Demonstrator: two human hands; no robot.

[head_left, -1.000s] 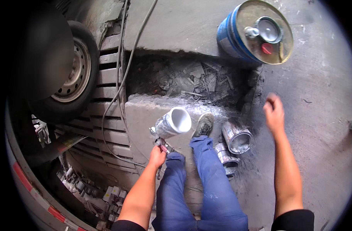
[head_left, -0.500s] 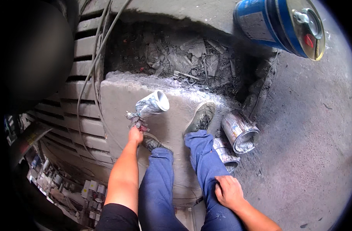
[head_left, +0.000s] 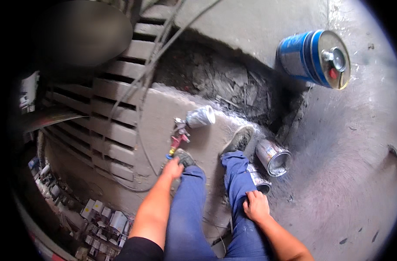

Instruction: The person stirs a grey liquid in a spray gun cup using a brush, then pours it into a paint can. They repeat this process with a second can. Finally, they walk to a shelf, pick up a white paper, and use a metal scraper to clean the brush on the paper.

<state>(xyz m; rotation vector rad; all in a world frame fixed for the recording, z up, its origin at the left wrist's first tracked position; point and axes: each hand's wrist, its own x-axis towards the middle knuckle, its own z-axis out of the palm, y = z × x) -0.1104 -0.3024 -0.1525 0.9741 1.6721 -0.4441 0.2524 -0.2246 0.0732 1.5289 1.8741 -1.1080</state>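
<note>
My left hand point(head_left: 174, 168) is closed at the lower end of a spray gun point(head_left: 179, 135), by its blue fitting. The gun has a pink handle and a pale, paint-smeared cup point(head_left: 199, 116) tipped rightward, over the concrete ledge point(head_left: 161, 106) beside my shoes. My right hand point(head_left: 256, 204) rests open on my right trouser leg, fingers slightly bent, holding nothing. Paint-coated cans point(head_left: 268, 158) lie to the right of my right foot.
A debris-filled pit point(head_left: 220, 74) lies ahead. A blue drum point(head_left: 298, 56) with lids on top stands at the upper right. Hoses point(head_left: 166, 37) cross slotted concrete covers point(head_left: 113, 113) at the left; cluttered small containers point(head_left: 98, 217) sit lower left.
My right hand has come down from beside the cans onto my leg. My left hand and the gun have dipped toward the ledge, with more of the gun's handle now showing. The view has shifted.
</note>
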